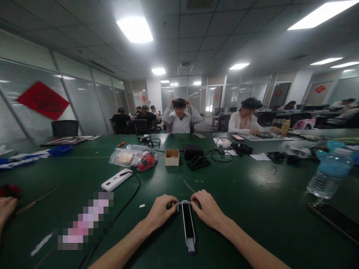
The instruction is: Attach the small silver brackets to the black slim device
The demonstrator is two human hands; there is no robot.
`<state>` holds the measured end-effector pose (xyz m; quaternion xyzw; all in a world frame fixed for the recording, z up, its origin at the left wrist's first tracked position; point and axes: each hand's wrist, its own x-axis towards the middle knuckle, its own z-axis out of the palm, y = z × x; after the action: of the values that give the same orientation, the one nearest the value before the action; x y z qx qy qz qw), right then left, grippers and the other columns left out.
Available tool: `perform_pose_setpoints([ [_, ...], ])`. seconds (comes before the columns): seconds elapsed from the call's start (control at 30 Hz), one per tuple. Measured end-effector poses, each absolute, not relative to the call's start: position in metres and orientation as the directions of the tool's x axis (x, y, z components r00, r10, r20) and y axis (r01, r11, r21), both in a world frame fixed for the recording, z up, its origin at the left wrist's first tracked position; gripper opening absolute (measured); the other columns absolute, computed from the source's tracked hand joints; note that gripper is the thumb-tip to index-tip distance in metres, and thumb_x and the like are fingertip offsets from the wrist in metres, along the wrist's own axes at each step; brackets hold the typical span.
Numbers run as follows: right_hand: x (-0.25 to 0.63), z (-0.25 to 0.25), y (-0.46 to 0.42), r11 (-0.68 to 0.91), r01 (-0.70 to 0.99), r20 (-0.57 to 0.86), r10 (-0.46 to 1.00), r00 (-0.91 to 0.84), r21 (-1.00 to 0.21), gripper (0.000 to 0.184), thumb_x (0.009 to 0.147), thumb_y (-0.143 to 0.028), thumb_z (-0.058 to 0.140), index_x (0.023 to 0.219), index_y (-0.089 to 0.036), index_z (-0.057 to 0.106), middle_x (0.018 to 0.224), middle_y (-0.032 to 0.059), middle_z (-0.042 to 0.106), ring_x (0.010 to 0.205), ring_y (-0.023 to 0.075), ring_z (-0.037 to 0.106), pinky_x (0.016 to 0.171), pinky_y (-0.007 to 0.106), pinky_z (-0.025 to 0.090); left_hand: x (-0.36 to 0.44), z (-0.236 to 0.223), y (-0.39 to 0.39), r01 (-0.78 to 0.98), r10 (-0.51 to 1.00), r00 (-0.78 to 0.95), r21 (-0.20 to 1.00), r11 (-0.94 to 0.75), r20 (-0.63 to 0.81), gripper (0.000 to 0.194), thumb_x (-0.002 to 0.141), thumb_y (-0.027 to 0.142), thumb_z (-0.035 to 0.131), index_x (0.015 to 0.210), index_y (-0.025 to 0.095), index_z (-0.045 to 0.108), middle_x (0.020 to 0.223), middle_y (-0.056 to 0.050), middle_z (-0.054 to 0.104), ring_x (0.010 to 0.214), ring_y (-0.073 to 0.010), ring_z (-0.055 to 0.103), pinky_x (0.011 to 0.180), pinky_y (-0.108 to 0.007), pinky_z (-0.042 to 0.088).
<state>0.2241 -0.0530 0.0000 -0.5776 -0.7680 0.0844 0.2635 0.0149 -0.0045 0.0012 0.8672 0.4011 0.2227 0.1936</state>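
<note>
A long, narrow black-and-white device [188, 224] lies on the green table [241, 186], its grey end pointing towards me. My left hand [160, 213] and my right hand [208, 209] both grip its far end from either side, with fingers curled over it. A small dark part with a metal piece [174, 206] shows between my hands, and my fingers hide the rest of that end. A white device [116, 179] with a black cable lies to the left of my hands.
A water bottle [329, 173] stands at right, near a black phone [335, 220]. Ahead lie a plastic bag with a red item [134, 157], a small cardboard box [172, 157], and black cables. A pixelated patch [84, 220] and another person's hand [5, 213] are at left.
</note>
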Motion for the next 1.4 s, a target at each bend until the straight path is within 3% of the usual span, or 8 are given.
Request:
perform_pose_setpoints([
  [0.6,0.224,0.003,-0.055,0.301,0.844,0.28,0.941,-0.188,-0.445,0.018,0.088,-0.022,0.044,0.087,-0.018,0.062,0.089,0.0057,0.061,0.082,0.0188,0.052,0.072,0.032,0.043,0.015,0.003,-0.005,0.619,0.802,0.54,0.525,-0.584,0.255,0.009,0.078,0.022,0.06,0.083,0.02,0.066,0.075,0.001,0.063,0.071,-0.0159,0.055,0.066,-0.025,0.04],
  [0.87,0.224,0.003,-0.054,0.303,0.854,0.278,0.941,-0.196,-0.424,0.019,0.089,-0.023,0.044,0.087,-0.018,0.062,0.089,0.0055,0.06,0.085,0.0189,0.052,0.074,0.031,0.041,0.016,-0.001,-0.004,0.561,0.815,0.522,0.62,-0.549,0.251,0.012,0.079,0.021,0.054,0.087,0.019,0.062,0.085,0.0,0.065,0.076,-0.015,0.057,0.067,-0.023,0.042],
  [1.17,0.218,0.024,-0.063,0.349,0.83,0.354,0.914,-0.199,-0.436,0.016,0.087,-0.022,0.048,0.092,-0.017,0.063,0.094,0.0068,0.061,0.088,0.0202,0.052,0.078,0.035,0.044,0.017,-0.001,-0.005,0.573,0.813,0.524,0.602,-0.556,0.254,0.015,0.077,0.023,0.056,0.09,0.019,0.062,0.083,-0.001,0.065,0.077,-0.0171,0.058,0.07,-0.026,0.044],
  [1.27,0.197,0.062,-0.093,0.575,0.718,0.523,0.781,-0.341,-0.391,0.015,0.087,-0.02,0.047,0.092,-0.019,0.062,0.092,0.0054,0.062,0.09,0.0189,0.054,0.08,0.035,0.045,0.016,-0.003,-0.004,0.54,0.794,0.535,0.606,-0.584,0.288,0.014,0.079,0.022,0.053,0.089,0.019,0.062,0.083,-0.001,0.065,0.078,-0.0171,0.058,0.071,-0.026,0.044],
  [1.33,0.18,0.089,-0.122,0.836,0.515,0.626,0.506,-0.594,-0.187,0.017,0.088,-0.025,0.048,0.098,-0.025,0.062,0.095,0.0025,0.063,0.093,0.0177,0.055,0.082,0.034,0.047,0.016,-0.005,-0.003,0.52,0.781,0.544,0.607,-0.601,0.307,0.013,0.08,0.02,0.052,0.088,0.019,0.062,0.084,-0.001,0.065,0.078,-0.0167,0.058,0.072,-0.026,0.045],
  [1.4,0.166,0.108,-0.153,0.974,0.22,0.595,0.146,-0.791,0.054,0.021,0.088,-0.031,0.049,0.105,-0.037,0.06,0.099,-0.0034,0.064,0.096,0.0163,0.056,0.08,0.033,0.049,0.016,-0.007,-0.002,0.521,0.779,0.542,0.602,-0.605,0.315,0.013,0.08,0.019,0.053,0.089,0.019,0.062,0.086,-0.001,0.065,0.078,-0.0165,0.059,0.074,-0.027,0.045],
])
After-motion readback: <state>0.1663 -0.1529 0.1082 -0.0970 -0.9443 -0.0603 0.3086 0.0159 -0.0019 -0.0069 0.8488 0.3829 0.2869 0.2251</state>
